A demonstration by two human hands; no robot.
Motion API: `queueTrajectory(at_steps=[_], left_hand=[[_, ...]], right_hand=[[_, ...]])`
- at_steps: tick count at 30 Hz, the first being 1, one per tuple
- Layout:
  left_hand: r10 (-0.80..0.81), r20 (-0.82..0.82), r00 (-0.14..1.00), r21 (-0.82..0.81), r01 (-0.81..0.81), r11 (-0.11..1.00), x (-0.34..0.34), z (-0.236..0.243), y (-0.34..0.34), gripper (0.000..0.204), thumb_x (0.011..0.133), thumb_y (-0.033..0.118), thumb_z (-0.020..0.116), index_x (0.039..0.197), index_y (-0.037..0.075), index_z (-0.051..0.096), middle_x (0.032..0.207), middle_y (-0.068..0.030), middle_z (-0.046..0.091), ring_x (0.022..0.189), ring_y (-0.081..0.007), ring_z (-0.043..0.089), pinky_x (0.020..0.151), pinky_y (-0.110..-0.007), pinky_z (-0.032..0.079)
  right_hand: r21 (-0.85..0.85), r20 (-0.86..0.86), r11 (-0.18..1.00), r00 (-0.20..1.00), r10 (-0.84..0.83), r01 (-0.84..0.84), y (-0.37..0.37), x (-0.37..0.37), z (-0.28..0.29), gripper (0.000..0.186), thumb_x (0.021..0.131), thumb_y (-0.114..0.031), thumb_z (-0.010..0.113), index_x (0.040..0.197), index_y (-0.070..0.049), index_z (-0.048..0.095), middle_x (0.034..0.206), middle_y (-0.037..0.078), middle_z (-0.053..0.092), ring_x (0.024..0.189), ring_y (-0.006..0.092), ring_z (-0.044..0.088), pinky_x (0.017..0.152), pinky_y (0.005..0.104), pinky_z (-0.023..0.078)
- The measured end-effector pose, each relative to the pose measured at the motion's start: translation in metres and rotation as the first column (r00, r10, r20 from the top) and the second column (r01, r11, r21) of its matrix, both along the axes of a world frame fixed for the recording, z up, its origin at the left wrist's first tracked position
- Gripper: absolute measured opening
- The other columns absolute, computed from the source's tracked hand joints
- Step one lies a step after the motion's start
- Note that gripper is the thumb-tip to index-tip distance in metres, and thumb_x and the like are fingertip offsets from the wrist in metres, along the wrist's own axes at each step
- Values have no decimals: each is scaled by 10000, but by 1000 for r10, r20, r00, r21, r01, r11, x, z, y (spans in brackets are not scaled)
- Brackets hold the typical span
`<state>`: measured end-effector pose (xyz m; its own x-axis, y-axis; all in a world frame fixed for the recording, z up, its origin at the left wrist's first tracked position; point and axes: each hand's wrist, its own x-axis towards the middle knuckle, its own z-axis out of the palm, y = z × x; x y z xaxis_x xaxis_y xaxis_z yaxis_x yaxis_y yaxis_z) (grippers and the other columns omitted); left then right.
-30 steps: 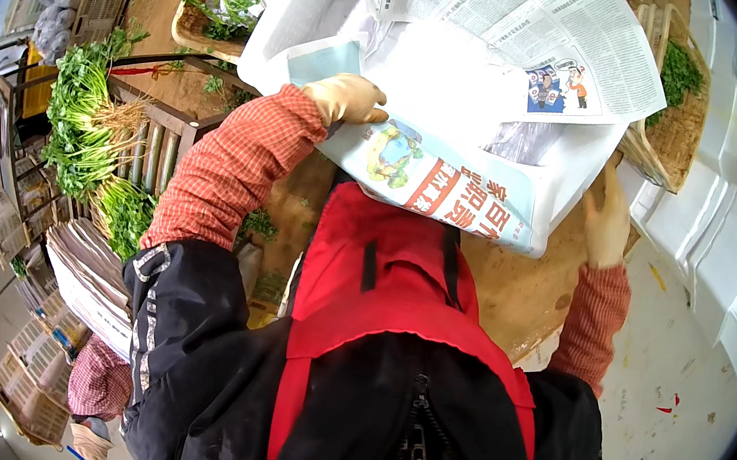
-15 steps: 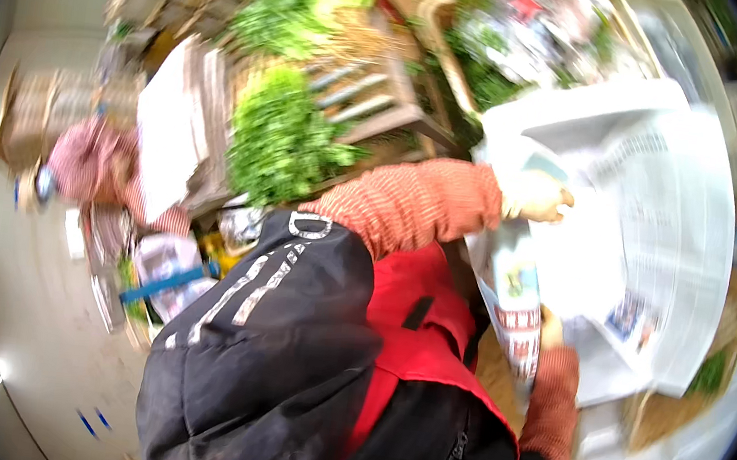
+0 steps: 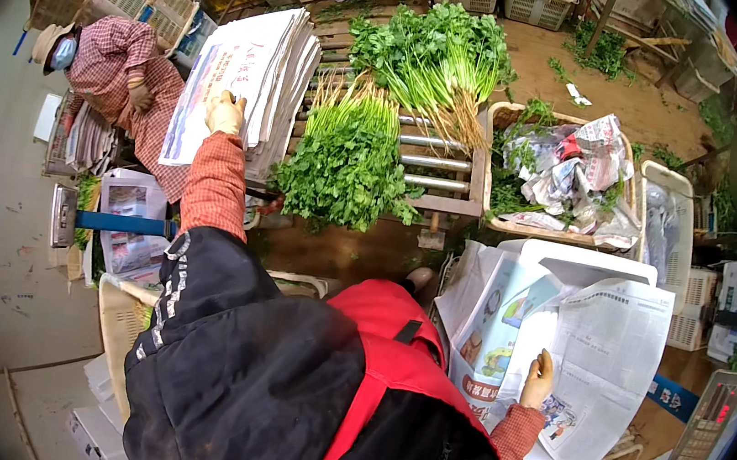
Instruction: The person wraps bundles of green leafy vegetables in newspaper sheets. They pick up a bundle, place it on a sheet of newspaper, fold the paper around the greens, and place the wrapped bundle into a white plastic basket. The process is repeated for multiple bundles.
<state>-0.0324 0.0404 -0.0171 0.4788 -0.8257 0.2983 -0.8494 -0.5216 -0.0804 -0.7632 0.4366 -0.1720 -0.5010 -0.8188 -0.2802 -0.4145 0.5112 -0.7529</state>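
My gloved left hand (image 3: 225,113) reaches out to a stack of newspapers (image 3: 281,81), its fingers bent against the top newspaper (image 3: 211,91). My gloved right hand (image 3: 538,381) is inside a white box (image 3: 559,253), fingers stretched along the paper and nothing visible in them. Newspaper sheets (image 3: 605,360) line that box and hang over its sides. A coloured sheet (image 3: 496,328) curls up on its left side. Two heaps of leafy green stalks with roots, one nearer (image 3: 344,167) and one farther (image 3: 440,59), lie on a roller rack (image 3: 436,163) ahead of me.
A crate (image 3: 494,144) of crumpled newspaper and loose greens stands beyond the box. Left of the stack, a person in a checked smock (image 3: 118,61) bends over. A scale display (image 3: 709,419) stands at the right, another post-mounted unit (image 3: 63,216) at the left. Stacked crates (image 3: 536,4) line the back.
My left hand has left the newspaper in the box and moved left onto the stack. The right hand stays in the box. My view has swung, and the blur is gone.
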Motion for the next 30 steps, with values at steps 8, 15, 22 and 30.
queueTrajectory(at_steps=[8,15,22,30], left_hand=[[-120,-130,984,8,122,993,27,-7,-23,206,852,239,526,905,57,608,899,-197,632,878,-352,602,758,-445,475],[-819,-453,352,-776,297,557,1,220,-80,142,909,200,552,907,74,618,766,-9,622,654,-129,575,561,-275,466],[-674,-559,-483,-822,214,528,-173,290,-76,192,874,135,606,1039,36,596,915,-49,647,764,-135,632,649,-227,521],[-454,-502,-736,-849,320,420,-350,260,-87,312,835,-59,554,1143,-6,557,1094,-86,610,1043,-164,573,911,-261,466]], right_hand=[[-53,152,999,988,-1,9,-38,28,18,309,890,-34,518,1195,8,538,1065,140,619,960,178,591,832,273,462],[-98,130,995,991,-13,25,-66,35,32,278,884,-23,524,1157,14,560,1027,125,637,917,178,608,802,268,470],[-378,136,914,968,212,-147,-196,88,94,354,819,-32,589,1171,-14,564,1021,128,645,929,173,618,812,273,473],[-798,22,601,999,-41,42,-292,88,281,688,771,-160,695,1354,-42,349,1248,223,507,1156,276,491,967,351,379]])
